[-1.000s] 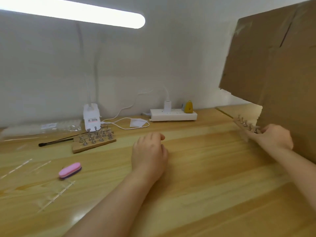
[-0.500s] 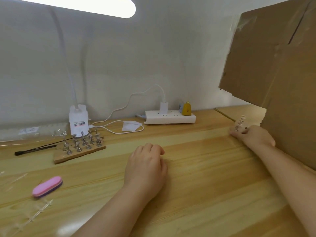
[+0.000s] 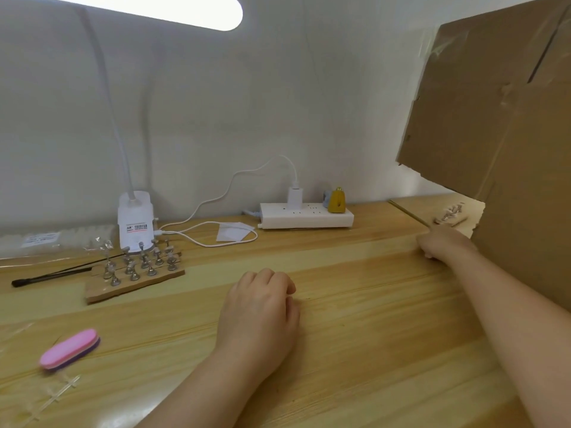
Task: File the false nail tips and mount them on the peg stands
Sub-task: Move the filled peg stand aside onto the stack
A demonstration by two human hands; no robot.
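Observation:
A wooden board of metal peg stands (image 3: 136, 273) sits at the left back of the desk. A second, smaller peg board (image 3: 449, 215) lies at the far right by the cardboard. My right hand (image 3: 441, 242) rests just in front of that board, apart from it, fingers loosely curled and holding nothing. In the middle of the desk my left hand (image 3: 259, 310) lies palm down with relaxed, curled fingers, empty. A pink nail file block (image 3: 69, 349) is at the front left. Clear strips of nail tips (image 3: 58, 392) lie below it.
A tall cardboard sheet (image 3: 509, 149) walls off the right side. A white power strip (image 3: 306, 217) with plugs and a cable runs along the back wall. The lamp base (image 3: 136, 223), a black thin tool (image 3: 52, 276) and a plastic bag (image 3: 55, 240) crowd the left back.
My right hand carried the small peg board to the far right, let it go there and drew back a little. The left hand stayed put; the view shifted.

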